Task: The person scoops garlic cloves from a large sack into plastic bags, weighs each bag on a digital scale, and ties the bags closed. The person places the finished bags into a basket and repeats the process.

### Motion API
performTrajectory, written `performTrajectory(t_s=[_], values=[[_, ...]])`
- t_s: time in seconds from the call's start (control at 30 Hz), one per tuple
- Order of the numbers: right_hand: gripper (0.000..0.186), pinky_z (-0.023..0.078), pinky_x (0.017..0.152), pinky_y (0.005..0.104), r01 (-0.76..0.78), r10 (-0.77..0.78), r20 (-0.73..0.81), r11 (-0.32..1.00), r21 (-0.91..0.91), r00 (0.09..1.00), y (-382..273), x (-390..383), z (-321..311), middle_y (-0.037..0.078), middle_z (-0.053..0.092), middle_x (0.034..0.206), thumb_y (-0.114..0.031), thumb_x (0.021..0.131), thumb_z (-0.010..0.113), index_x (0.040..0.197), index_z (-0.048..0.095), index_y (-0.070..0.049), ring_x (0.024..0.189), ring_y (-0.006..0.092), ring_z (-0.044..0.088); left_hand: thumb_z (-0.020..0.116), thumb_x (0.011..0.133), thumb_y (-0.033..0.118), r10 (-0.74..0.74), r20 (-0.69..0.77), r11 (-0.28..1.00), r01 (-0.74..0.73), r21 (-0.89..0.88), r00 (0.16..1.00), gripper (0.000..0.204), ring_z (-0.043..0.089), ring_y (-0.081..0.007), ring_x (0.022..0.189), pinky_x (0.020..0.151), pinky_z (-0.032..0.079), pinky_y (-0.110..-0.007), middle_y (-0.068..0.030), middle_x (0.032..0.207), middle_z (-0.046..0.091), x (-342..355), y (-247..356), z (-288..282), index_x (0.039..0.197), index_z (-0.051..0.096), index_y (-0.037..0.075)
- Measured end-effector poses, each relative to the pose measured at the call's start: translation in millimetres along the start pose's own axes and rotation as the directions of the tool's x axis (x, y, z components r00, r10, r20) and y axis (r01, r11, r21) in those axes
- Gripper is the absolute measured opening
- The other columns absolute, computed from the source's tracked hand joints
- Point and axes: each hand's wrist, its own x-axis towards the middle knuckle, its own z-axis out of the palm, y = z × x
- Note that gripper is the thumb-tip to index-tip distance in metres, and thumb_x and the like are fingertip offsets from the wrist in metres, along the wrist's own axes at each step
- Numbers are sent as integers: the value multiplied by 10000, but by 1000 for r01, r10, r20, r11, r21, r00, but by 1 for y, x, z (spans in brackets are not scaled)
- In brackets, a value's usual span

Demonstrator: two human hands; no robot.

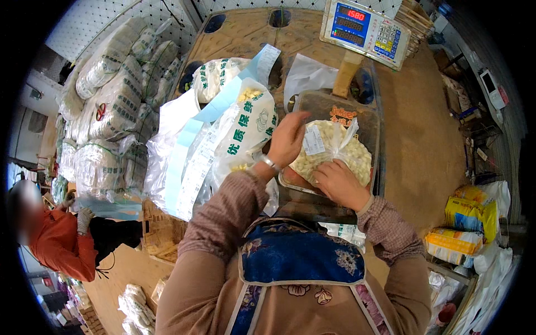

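A clear plastic bag (pixel 357 160) of pale yellow pieces, which look like peeled garlic cloves, lies in the dark scale tray (pixel 364 106). Its top is gathered and knotted, and a white printed label (pixel 313 139) is on its left side. My right hand (pixel 341 183) lies on the bag's near side, fingers bent and pressed against it below the knot. My left hand (pixel 287 139) is beside the label with its fingers stretched out, holding nothing that I can see. Left of it stands an opened white printed sack (pixel 245 131) with similar pieces showing at its mouth.
A digital scale display (pixel 365 30) stands behind the tray. Pale blue label strips (pixel 184 162) hang over the opened sack. Packed white sacks (pixel 106 111) are piled at left, with red scissors (pixel 101 111) on them. A person in orange (pixel 64 245) is at lower left, near a crate (pixel 159 231).
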Motion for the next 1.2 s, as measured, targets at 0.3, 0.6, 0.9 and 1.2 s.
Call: performTrajectory(t_s=[0.3, 0.6, 0.9, 1.2], values=[[196, 406, 778, 358, -279, 298, -144, 950, 141, 944, 25, -24, -20, 121, 557, 932, -59, 698, 579, 889, 568, -14, 898, 277, 521, 412, 829, 400, -38, 380, 958, -74, 276, 924, 570, 257, -307, 1215, 974, 229, -436, -155, 1314, 283, -2, -61, 54, 1264, 296, 51], [303, 349, 874, 380, -442, 462, -138, 884, 150, 876, 65, -20, -25, 139, 494, 1100, -158, 767, 550, 1034, 521, -17, 1053, 288, 434, 390, 843, 346, 16, 102, 905, -58, 421, 995, 575, 196, -318, 1240, 999, 140, -448, -178, 1334, 232, -18, -17, 29, 1283, 236, 9], [339, 208, 952, 432, -474, 496, 116, 862, -178, 860, 91, -16, -9, 133, 446, 1131, -246, 766, 567, 1031, 512, -42, 1162, 324, 287, 469, 803, 247, -156, 5, 888, 138, 438, 988, 592, 195, -362, 1229, 994, 160, -439, -215, 1334, 202, -128, -31, -9, 1281, 232, -11], [257, 431, 657, 347, -709, 662, 255, 674, 208, 705, 63, -17, -6, 171, 586, 824, -240, 788, 512, 881, 580, -10, 743, 268, 574, 535, 748, 105, -321, 185, 934, 279, 221, 929, 408, 362, -373, 1115, 907, 339, -429, -199, 1237, 355, -294, 16, -50, 1140, 439, 42]])
